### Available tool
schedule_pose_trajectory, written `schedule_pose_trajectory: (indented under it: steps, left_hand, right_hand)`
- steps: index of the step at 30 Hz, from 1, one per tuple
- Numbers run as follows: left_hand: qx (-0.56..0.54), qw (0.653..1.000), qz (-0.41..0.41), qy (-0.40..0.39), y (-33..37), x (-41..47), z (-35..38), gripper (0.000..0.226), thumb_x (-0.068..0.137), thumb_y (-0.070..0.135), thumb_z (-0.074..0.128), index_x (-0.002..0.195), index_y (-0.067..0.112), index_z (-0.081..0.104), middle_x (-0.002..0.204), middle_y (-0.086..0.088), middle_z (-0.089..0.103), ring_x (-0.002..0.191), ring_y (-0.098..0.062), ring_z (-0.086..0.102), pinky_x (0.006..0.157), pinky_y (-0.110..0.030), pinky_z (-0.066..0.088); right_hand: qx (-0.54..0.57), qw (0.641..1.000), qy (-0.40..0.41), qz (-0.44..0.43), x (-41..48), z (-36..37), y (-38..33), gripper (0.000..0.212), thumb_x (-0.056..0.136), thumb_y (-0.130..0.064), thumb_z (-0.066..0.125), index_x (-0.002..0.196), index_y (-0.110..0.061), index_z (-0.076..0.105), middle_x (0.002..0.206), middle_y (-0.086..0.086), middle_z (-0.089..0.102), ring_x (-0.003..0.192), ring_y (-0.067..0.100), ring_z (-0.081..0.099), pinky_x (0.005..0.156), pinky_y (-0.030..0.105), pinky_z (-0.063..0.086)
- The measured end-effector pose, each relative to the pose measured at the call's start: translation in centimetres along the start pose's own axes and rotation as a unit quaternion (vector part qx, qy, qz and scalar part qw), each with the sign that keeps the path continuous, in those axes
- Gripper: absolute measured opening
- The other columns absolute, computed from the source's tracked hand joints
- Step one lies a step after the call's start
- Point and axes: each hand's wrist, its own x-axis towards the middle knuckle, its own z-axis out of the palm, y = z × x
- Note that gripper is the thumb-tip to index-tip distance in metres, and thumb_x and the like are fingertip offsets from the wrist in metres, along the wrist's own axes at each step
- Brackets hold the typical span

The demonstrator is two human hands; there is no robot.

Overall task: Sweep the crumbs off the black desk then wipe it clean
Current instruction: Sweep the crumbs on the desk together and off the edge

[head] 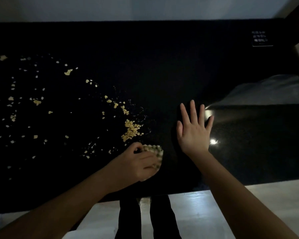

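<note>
Well — 1 cloth (156,150) in left hand (138,163), 1 crumb pile (130,130) near.

1 head view, steep downward tilt, close above black desk (145,57).

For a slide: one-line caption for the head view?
Left hand grips a textured cloth near piled crumbs on the black desk; right hand lies flat, fingers spread.

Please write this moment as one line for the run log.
step: sweep, not done | left hand: grips cloth near crumb pile | right hand: open, flat on black desk | crumbs: scattered left
</note>
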Motion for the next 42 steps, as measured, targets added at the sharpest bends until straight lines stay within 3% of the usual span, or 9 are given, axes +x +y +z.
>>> schedule_pose_trajectory:
  steps: [7, 13, 19, 24, 26, 28, 31, 38, 42]
  left_hand:
    - [0.017, 0.999, -0.039, -0.007, -4.3, -3.5, -1.9, 0.017, 0.089, 0.015, 0.054, 0.093, 0.02, 0.07, 0.102, 0.002, 0.061, 0.102, -0.016, 0.06, 0.094, -0.039, 0.035]
    - [-0.034, 0.993, -0.102, 0.057, -3.5, 1.0, -2.6, 0.011, 0.085, 0.015, 0.06, 0.092, 0.022, 0.065, 0.101, 0.002, 0.06, 0.096, -0.015, 0.057, 0.095, -0.037, 0.031]
    - [-0.017, 0.979, -0.204, -0.015, -4.7, 4.0, 0.2, 0.033, 0.081, 0.016, 0.04, 0.094, 0.022, 0.07, 0.11, 0.002, 0.062, 0.1, -0.018, 0.059, 0.084, -0.032, 0.027]
    - [-0.015, 0.96, -0.279, 0.003, -5.3, 2.1, -0.4, 0.029, 0.08, 0.023, 0.045, 0.097, 0.024, 0.07, 0.11, 0.005, 0.063, 0.099, -0.018, 0.056, 0.077, -0.032, 0.027]
    - [0.003, 0.947, -0.32, 0.012, -6.0, 0.4, -1.2, 0.025, 0.076, 0.019, 0.058, 0.097, 0.023, 0.07, 0.109, 0.004, 0.064, 0.097, -0.018, 0.055, 0.076, -0.031, 0.027]
    - [0.012, 0.934, -0.357, -0.007, -6.5, -1.3, -1.8, 0.036, 0.066, 0.015, 0.074, 0.1, 0.024, 0.07, 0.11, 0.005, 0.063, 0.1, -0.018, 0.054, 0.077, -0.031, 0.026]
    - [0.015, 0.917, -0.397, -0.022, -6.8, -2.9, -2.4, 0.043, 0.065, 0.01, 0.077, 0.103, 0.027, 0.068, 0.111, 0.008, 0.062, 0.101, -0.018, 0.055, 0.08, -0.03, 0.023]
    - [0.017, 0.93, -0.352, 0.106, -7.9, 2.4, -2.2, 0.023, 0.082, 0.012, 0.066, 0.101, 0.024, 0.07, 0.108, 0.007, 0.064, 0.101, -0.018, 0.056, 0.077, -0.031, 0.028]
    - [0.022, 0.943, -0.326, 0.071, -9.7, 5.5, -1.2, 0.022, 0.082, 0.013, 0.058, 0.098, 0.022, 0.071, 0.106, 0.007, 0.064, 0.099, -0.019, 0.056, 0.078, -0.035, 0.035]
  right_hand:
    - [0.012, 1.0, 0.008, 0.004, -0.8, 0.7, -3.5, 0.059, 0.096, -0.047, 0.016, 0.153, -0.031, 0.01, 0.162, 0.002, 0.003, 0.148, 0.03, -0.006, 0.114, 0.061, -0.002]
    - [0.038, 0.998, 0.03, 0.032, -0.7, 0.6, -3.7, 0.055, 0.096, -0.043, 0.018, 0.151, -0.035, 0.015, 0.161, -0.004, 0.008, 0.148, 0.023, -0.003, 0.117, 0.056, 0.002]
    - [0.053, 0.994, 0.044, 0.09, 0.6, 0.5, -3.2, 0.056, 0.097, -0.039, 0.021, 0.152, -0.033, 0.016, 0.161, -0.001, 0.007, 0.148, 0.026, -0.002, 0.116, 0.058, 0.0]
    - [0.042, 0.994, 0.029, 0.092, 0.8, 0.6, -3.3, 0.058, 0.096, -0.042, 0.018, 0.153, -0.033, 0.01, 0.162, -0.001, 0.001, 0.147, 0.027, -0.008, 0.115, 0.06, -0.002]
    - [0.036, 0.995, 0.028, 0.092, 0.8, 0.5, -3.4, 0.06, 0.094, -0.045, 0.013, 0.153, -0.032, 0.009, 0.162, 0.0, 0.0, 0.147, 0.028, -0.009, 0.115, 0.06, -0.003]
    - [0.032, 0.995, 0.025, 0.092, 0.8, 0.4, -3.5, 0.062, 0.093, -0.046, 0.011, 0.153, -0.03, 0.009, 0.162, 0.002, 0.0, 0.147, 0.029, -0.009, 0.115, 0.061, -0.002]
    - [0.028, 0.997, 0.02, 0.073, 0.8, 0.3, -4.3, 0.062, 0.093, -0.046, 0.013, 0.153, -0.03, 0.01, 0.162, 0.003, 0.001, 0.147, 0.03, -0.008, 0.115, 0.061, -0.001]
    - [0.023, 0.999, 0.012, 0.022, 1.5, 0.7, -7.0, 0.058, 0.096, -0.046, 0.013, 0.152, -0.032, 0.009, 0.162, 0.001, 0.002, 0.147, 0.029, -0.008, 0.115, 0.058, -0.005]
    - [0.022, 0.999, 0.019, 0.021, 1.5, 0.8, -6.9, 0.058, 0.096, -0.045, 0.013, 0.152, -0.032, 0.01, 0.162, 0.001, 0.003, 0.148, 0.029, -0.007, 0.116, 0.058, -0.002]
